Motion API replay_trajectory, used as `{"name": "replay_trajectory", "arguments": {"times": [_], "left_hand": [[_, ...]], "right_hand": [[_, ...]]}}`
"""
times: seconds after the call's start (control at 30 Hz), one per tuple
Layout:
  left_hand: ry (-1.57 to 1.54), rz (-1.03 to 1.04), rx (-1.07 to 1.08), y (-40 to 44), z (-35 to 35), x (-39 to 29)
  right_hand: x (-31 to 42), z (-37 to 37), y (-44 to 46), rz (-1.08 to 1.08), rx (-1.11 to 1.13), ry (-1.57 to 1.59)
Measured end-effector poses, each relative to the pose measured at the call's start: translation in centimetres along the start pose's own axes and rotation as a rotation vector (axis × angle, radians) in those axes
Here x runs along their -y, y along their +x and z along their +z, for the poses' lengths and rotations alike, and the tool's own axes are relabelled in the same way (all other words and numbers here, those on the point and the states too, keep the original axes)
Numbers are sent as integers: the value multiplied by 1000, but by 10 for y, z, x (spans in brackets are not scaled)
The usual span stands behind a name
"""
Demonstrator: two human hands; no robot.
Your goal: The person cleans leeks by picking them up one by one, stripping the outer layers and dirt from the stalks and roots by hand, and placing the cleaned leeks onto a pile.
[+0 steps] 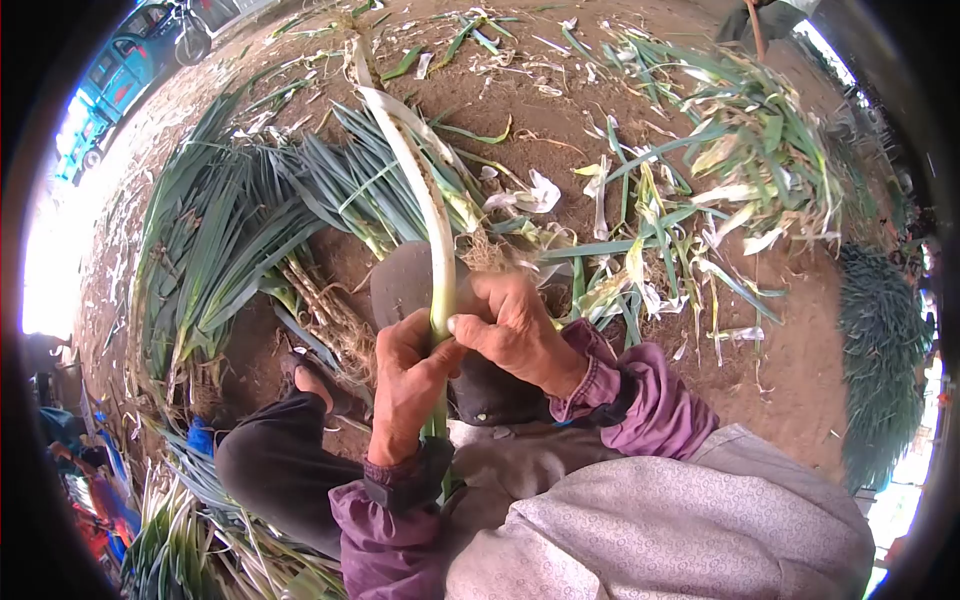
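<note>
Leek (pixel 436 220) at centre of frame, root end towards the top; left hand (pixel 408 375) and right hand (pixel 515 330) both grasp its stalk; judged light, firm lengthwise, outer skin soft, liable to tear or slip; best held around the pale stalk; blue cart (pixel 125 62), upper left; contents cannot be told.

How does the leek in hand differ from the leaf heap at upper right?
The leek is one long stalk; the leaf heap is many tangled pieces. The leek is mostly white beyond the hands; the leaf heap mixes green and pale yellow. The leek is in left hand and right hand; the leaf heap lies on soil. Both show green.
</note>
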State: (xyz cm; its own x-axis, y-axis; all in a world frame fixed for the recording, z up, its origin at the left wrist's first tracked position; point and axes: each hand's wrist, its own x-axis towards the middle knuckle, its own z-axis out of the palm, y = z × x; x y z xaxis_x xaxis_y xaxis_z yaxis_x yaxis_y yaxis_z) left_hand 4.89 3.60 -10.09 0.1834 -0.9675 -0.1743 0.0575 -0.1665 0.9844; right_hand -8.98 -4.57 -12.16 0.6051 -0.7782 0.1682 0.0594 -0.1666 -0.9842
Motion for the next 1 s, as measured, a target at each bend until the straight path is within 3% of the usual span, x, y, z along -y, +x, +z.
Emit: {"name": "replay_trajectory", "arguments": {"times": [0.1,0.4,0.6,0.7,0.8,0.9,1.0], "left_hand": [[-11,-15,-22,-3,4,1],[127,-16,4,-9,1,8],[65,78,-32,-11,-4,12],[60,113,-85,-13,-6,24],[-11,28,-171,-19,0,24],[-72,70,-182,-20,-4,27],[-8,46,-199,-23,-7,22]], "right_hand": [[16,6,-7,195,-43,309],[12,8,-9,355,-60,331],[10,5,-7,361,-65,403],[10,4,-6,281,2,212],[9,7,-6,268,10,253],[6,4,-5,210,30,145],[-1,-1,-5,93,27,-81]]}}
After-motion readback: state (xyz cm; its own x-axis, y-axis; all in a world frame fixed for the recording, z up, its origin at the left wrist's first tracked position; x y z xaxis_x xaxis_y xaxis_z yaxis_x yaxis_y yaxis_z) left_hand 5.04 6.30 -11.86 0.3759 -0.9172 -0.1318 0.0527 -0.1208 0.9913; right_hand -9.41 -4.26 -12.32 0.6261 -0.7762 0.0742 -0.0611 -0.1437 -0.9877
